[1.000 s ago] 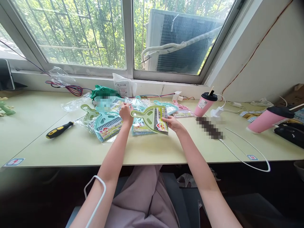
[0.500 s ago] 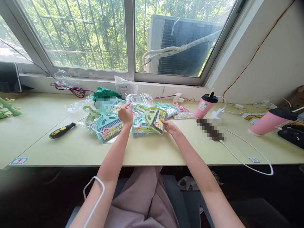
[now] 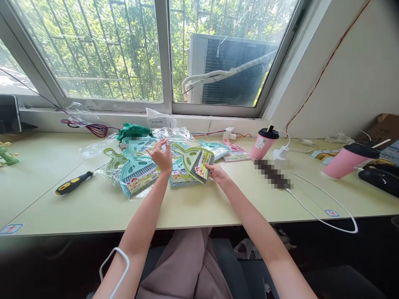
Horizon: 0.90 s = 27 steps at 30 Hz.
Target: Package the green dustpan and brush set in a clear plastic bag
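Dustpan (image 3: 193,160), green, in clear wrap with a brush and a printed label, was tilted up off the desk (image 3: 199,203), handle end pointing left toward the left hand (image 3: 161,155). Right hand (image 3: 215,172) pinched its lower right corner, fingers closed on the label edge. Left hand hovered just left of the dustpan's handle, fingers loosely curled and spread, thumb and forefinger near clear film; whether they actually nipped the film could not be told. A white cable loop (image 3: 114,268) hung around the left forearm.

Under and behind the dustpan lay a pile of like sets: a teal set (image 3: 137,174) just left of it, another green one (image 3: 112,160) further left, a teal one (image 3: 215,148) and a pink one (image 3: 236,150) to its right. Loose plastic wrap (image 3: 173,133) sat behind the dustpan, with a green bag (image 3: 132,131) left of that wrap. A screwdriver (image 3: 73,183) with a yellow-and-black handle lay well left of the dustpan. A pink cup (image 3: 264,143) with a black lid stood right of the dustpan, past the pink set; a second pink cup (image 3: 349,160) lay tipped far to the right. A white cord (image 3: 324,201) curled over the desk right of the dustpan. The window (image 3: 156,54) was behind it all.
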Available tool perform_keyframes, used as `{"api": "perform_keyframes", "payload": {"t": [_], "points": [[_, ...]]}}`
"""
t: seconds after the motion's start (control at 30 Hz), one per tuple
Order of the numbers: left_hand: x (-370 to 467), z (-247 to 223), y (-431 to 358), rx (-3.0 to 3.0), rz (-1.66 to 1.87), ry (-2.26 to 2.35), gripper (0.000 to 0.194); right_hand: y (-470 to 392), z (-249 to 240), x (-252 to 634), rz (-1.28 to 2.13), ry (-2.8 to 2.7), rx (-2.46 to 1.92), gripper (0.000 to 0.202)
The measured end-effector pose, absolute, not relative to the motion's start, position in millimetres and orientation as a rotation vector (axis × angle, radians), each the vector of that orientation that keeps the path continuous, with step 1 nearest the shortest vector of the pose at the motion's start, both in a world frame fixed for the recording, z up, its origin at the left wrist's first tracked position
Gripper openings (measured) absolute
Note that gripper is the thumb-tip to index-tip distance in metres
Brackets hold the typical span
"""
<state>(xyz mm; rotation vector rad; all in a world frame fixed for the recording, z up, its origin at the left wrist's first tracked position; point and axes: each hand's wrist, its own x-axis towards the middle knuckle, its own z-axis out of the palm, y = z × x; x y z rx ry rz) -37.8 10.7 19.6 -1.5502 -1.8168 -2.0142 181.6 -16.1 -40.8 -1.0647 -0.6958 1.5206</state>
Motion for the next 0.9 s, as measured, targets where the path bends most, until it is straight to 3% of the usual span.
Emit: {"api": "perform_keyframes", "payload": {"t": [0.13,0.33,0.47,0.57,0.8,0.9], "points": [[-32.2,21.5,1.4,-1.644,-1.944,-1.776,0.029,-12.4,-46.8,172.4,1.442,-0.513,-0.935,0.009],[-15.9,11.9,-4.4,-1.84,-2.041,-1.39,0.027,-14.0,-48.3,157.9,1.364,-0.531,-0.779,0.031],[-10.2,12.2,-5.8,-1.83,-2.321,-1.132,0.069,-23.9,-39.6,154.1,1.399,-0.668,-0.737,0.041],[-3.3,14.8,-12.0,-1.917,-2.396,-1.111,0.085,-26.6,-34.1,154.1,1.375,-0.651,-0.715,0.041],[34.9,4.6,-39.1,-2.555,-2.59,-0.786,0.086,-17.5,-26.2,173.3,1.103,-0.339,-0.645,0.035],[37.9,0.4,-29.5,-2.48,-2.901,-0.818,0.08,-16.7,-21.7,183.1,1.086,-0.36,-0.618,0.036]]}}
